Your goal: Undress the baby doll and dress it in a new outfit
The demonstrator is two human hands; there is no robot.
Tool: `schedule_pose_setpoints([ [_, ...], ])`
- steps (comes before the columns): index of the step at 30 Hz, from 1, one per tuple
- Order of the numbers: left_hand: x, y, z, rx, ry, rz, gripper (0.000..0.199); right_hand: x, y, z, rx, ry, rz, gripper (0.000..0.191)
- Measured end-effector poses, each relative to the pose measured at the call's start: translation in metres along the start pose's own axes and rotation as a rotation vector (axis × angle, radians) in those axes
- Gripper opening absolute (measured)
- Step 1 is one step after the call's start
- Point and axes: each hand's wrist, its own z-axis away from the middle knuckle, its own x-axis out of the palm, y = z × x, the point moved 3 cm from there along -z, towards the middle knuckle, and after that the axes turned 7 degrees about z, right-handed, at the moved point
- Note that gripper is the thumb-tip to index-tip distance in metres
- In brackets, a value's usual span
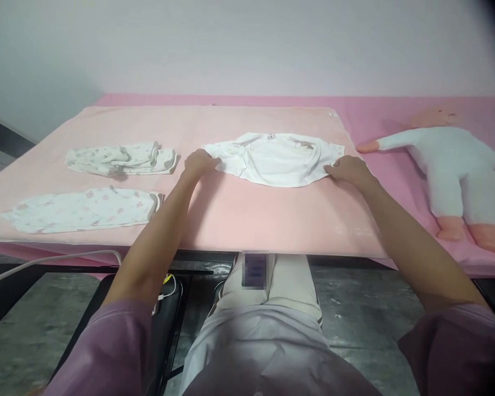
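Note:
A white baby shirt (278,162) lies spread on the pink cloth, its neck label at the far edge. My left hand (202,164) pinches the shirt's left end, thumb and fingers closed on the sleeve. At the opposite end, my right hand (348,169) grips the other sleeve near its snaps. Left of my left hand lies a folded white patterned garment (119,159). Closer to the table's front edge is another folded garment (86,210) with pink prints, partly behind my left forearm.
The pale pink cloth (247,220) covers most of the table. A doll in white clothes (454,165) lies at the right on a brighter pink cover (371,121). Below the table's left front are a white cable (66,258) and a black seat (169,313).

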Motion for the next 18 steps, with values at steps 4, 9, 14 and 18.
schedule_pose_setpoints([
  [4,0.001,0.043,0.009,0.125,0.212,0.275,0.019,-0.03,-0.035,-0.011,-0.149,0.285,-0.269,0.032],
  [9,0.026,0.115,0.053,0.671,-0.212,0.392,0.03,-0.037,-0.118,0.036,-0.827,0.181,-0.358,0.032],
  [14,0.012,0.07,0.037,0.521,-0.144,0.351,0.032,-0.019,-0.08,0.046,-0.746,0.157,-0.34,0.036],
  [18,0.007,0.027,-0.012,0.341,0.035,0.067,0.035,-0.009,-0.032,-0.005,-0.463,0.284,-0.247,0.043],
])
